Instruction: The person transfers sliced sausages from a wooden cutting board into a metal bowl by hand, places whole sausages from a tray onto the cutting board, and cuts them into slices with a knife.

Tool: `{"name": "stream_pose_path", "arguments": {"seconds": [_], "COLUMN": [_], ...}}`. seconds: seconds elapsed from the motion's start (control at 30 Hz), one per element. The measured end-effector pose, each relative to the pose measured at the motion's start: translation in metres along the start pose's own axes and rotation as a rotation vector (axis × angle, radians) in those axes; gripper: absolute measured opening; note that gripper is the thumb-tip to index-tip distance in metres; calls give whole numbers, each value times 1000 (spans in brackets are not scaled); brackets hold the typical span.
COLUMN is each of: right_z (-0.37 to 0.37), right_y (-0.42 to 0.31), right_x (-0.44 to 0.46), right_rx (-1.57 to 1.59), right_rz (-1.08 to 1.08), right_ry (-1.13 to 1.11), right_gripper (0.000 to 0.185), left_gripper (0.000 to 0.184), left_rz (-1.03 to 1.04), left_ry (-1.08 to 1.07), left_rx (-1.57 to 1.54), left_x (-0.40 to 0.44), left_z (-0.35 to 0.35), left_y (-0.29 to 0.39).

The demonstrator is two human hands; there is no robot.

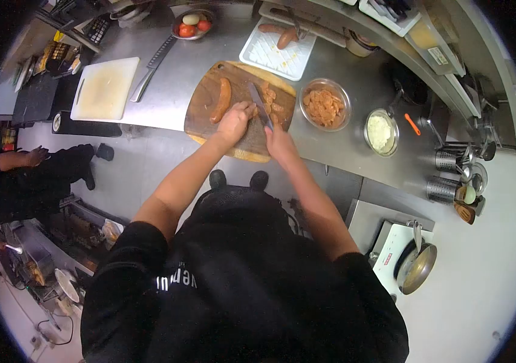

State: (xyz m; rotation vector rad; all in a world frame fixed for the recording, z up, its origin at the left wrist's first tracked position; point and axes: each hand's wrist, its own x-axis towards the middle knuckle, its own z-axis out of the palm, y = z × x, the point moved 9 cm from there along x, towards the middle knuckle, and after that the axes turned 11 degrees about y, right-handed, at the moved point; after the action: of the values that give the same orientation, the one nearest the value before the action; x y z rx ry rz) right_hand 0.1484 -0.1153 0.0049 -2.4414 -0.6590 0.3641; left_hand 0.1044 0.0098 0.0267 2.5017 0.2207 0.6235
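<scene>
A wooden cutting board (200, 118) lies on the steel counter before me. My right hand (279, 141) grips a knife (259, 100), its blade pointing away from me across the board. Close to the blade, my left hand (236, 122) has its fingers curled down onto a piece of sausage, mostly hidden under them. Sausage slices (269, 94) are scattered just right of the blade. To the left of my left hand rests a whole sausage (223, 97).
A bowl of sausage slices (325, 106) and a bowl of chopped white food (380, 133) stand right. Behind are a white tray (264, 57) with sausages and a bowl of vegetables (189, 27). Left lie a large knife (149, 75) and white board (105, 88). Another person (28, 175) is at left.
</scene>
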Motion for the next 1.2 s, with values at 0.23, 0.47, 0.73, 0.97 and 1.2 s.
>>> {"name": "stream_pose_path", "arguments": {"seconds": [0.23,0.47,0.73,0.97,1.2], "right_z": [7,-16,-20,11,5], "right_y": [19,8,-3,-5,17], "right_x": [-33,-7,-28,0,-36], "right_rx": [5,40,-38,11,7], "right_rz": [86,54,44,-3,73], "right_ry": [-8,35,-63,-18,4], "right_gripper": [38,40,39,37,39], "left_gripper": [35,35,38,38,36], "left_rz": [-25,-32,19,-6,-90], "left_ry": [55,87,64,-14,52], "left_rx": [-50,-5,22,27,-45], "left_x": [3,-11,-6,-6,-8], "left_z": [-6,-3,-9,-3,-8], "left_y": [0,-12,-1,-4,-7]}}
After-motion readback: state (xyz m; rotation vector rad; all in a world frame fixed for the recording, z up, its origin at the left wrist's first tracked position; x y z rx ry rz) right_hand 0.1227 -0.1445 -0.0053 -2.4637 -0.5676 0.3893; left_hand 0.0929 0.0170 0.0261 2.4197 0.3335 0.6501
